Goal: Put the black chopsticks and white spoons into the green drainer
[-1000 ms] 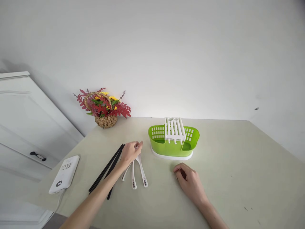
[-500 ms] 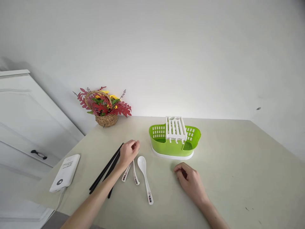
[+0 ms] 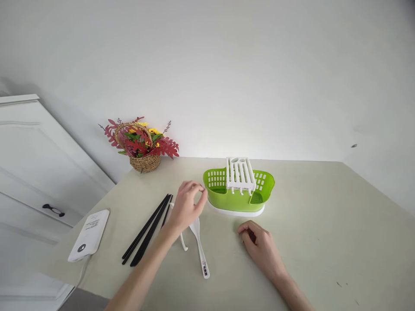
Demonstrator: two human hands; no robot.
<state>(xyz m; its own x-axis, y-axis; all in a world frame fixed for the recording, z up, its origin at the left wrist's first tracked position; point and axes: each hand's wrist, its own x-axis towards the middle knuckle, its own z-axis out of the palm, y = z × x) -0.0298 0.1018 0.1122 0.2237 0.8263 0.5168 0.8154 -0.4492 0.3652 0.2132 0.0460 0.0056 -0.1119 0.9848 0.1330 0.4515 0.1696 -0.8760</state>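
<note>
My left hand (image 3: 188,204) hovers over the spoons, its fingers bent and thumb a little apart from them, with nothing visible in its grasp. Below it, a white spoon (image 3: 201,252) lies on the table, its bowl partly hidden by the hand. Another white spoon (image 3: 183,242) is mostly covered by my wrist. Black chopsticks (image 3: 145,236) lie slanted left of my forearm. My right hand (image 3: 258,242) rests on the table in a loose fist, in front of a green basket (image 3: 233,201) topped by a white slotted rack (image 3: 240,175).
A wicker basket (image 3: 145,163) of red and yellow flowers stands at the back left by the wall. A white device (image 3: 88,235) with a cable lies at the table's left edge. Beyond that edge stands a white cabinet (image 3: 35,155).
First the right-hand spoon came toward me and was let go. My left hand has since shifted right, from the other spoons to above that spoon. My right hand stays put.
</note>
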